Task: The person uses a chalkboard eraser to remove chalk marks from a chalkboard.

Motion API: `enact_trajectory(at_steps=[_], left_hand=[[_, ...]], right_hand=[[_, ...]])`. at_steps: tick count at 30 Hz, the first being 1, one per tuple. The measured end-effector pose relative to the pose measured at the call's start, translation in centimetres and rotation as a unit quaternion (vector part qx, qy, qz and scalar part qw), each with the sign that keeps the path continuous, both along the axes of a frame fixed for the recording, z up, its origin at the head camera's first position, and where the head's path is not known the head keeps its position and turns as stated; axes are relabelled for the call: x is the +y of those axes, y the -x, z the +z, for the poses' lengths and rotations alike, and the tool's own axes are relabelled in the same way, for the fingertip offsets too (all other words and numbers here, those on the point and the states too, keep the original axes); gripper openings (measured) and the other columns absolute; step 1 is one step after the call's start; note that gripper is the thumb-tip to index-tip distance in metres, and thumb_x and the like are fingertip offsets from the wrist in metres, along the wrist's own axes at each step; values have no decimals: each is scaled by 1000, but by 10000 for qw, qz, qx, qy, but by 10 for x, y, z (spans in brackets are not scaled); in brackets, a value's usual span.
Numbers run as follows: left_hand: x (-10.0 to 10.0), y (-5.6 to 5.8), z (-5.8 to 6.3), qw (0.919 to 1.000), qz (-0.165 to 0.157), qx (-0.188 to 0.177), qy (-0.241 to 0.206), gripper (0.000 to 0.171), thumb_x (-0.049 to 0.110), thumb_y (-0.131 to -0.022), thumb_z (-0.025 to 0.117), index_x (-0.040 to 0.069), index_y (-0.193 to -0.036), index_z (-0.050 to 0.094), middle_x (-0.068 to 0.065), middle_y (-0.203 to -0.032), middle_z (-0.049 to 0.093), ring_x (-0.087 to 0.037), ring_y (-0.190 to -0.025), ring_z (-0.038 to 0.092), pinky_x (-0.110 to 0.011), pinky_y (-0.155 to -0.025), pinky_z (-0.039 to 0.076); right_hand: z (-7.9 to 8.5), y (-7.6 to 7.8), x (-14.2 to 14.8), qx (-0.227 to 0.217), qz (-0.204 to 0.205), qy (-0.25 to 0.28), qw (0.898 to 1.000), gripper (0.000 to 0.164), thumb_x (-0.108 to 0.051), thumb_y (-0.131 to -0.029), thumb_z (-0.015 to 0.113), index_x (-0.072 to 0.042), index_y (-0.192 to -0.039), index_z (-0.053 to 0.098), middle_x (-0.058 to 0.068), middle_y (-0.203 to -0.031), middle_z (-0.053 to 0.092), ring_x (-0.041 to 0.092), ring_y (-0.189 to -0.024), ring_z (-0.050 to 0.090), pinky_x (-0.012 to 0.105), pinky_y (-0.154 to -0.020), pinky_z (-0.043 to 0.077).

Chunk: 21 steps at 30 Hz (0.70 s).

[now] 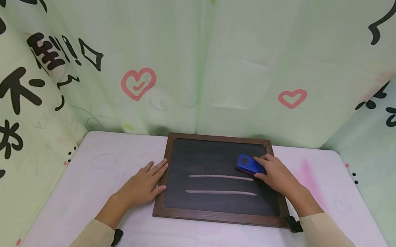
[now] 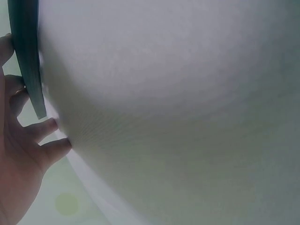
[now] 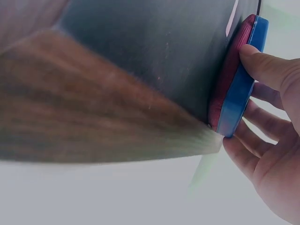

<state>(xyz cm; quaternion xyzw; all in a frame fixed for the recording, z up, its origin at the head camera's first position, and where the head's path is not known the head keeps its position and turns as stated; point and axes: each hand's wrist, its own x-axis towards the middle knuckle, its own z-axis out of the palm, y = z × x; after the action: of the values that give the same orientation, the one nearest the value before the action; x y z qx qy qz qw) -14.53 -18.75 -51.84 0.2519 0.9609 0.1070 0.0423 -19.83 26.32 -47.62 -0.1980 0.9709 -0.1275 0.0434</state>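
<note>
A chalkboard (image 1: 212, 156) in a brown wooden frame lies on the table, two pale pink chalk lines (image 1: 221, 192) running across it. My right hand (image 1: 278, 173) grips a blue board eraser (image 1: 249, 165) over the board's upper right part, above the right ends of the lines. In the right wrist view the eraser's dark red felt side (image 3: 229, 75) faces the board, with thumb and fingers on its edges. At the frame's left side, my left hand (image 1: 141, 183) rests with extended fingers touching the wood. The left wrist view shows those fingers along the frame edge (image 2: 27, 51).
The table (image 1: 201, 241) has a white cover with faint pink marks. A pale green curtain (image 1: 224, 63) with black characters and red hearts hangs behind and on both sides. Black wrist straps (image 1: 294, 224) show at both sleeves.
</note>
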Motion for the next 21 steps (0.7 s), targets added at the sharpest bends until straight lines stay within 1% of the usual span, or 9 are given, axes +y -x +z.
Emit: enact_trajectory(at_steps=[5, 12, 18, 21], left_hand=[[0, 0, 2, 10000, -42, -12, -3, 69, 43, -108, 50, 8, -163, 29, -7, -172, 25, -49, -150, 34, -65, -115, 38], [1, 0, 2, 10000, -45, -43, -10, 69, 44, -107, 51, 8, -163, 30, -7, -172, 25, -50, -150, 34, -66, -115, 38], [0, 0, 2, 10000, -49, -19, -7, 69, 43, -107, 51, 8, -163, 31, -7, -172, 26, -50, -150, 34, -66, -115, 38], [-1, 0, 2, 10000, -38, -25, 31, 69, 44, -108, 50, 8, -163, 30, -7, -172, 25, -50, -150, 34, -66, -115, 38]], right_hand=[[0, -3, 4, -50, -117, -38, 9999, 61, -19, -93, 79, 8, -143, 56, 27, -127, 60, 46, -117, 59, 60, -101, 51], [3, -11, 2, -79, -214, -78, 9997, 62, -23, -92, 79, 9, -141, 57, 28, -124, 62, 45, -113, 62, 59, -98, 53], [3, -20, -1, 15, -219, -83, 9997, 63, -27, -92, 79, 10, -139, 59, 29, -123, 62, 45, -111, 63, 58, -95, 55], [2, -24, -4, 130, -167, -56, 9998, 63, -28, -91, 80, 10, -138, 60, 27, -120, 63, 43, -109, 64, 56, -93, 56]])
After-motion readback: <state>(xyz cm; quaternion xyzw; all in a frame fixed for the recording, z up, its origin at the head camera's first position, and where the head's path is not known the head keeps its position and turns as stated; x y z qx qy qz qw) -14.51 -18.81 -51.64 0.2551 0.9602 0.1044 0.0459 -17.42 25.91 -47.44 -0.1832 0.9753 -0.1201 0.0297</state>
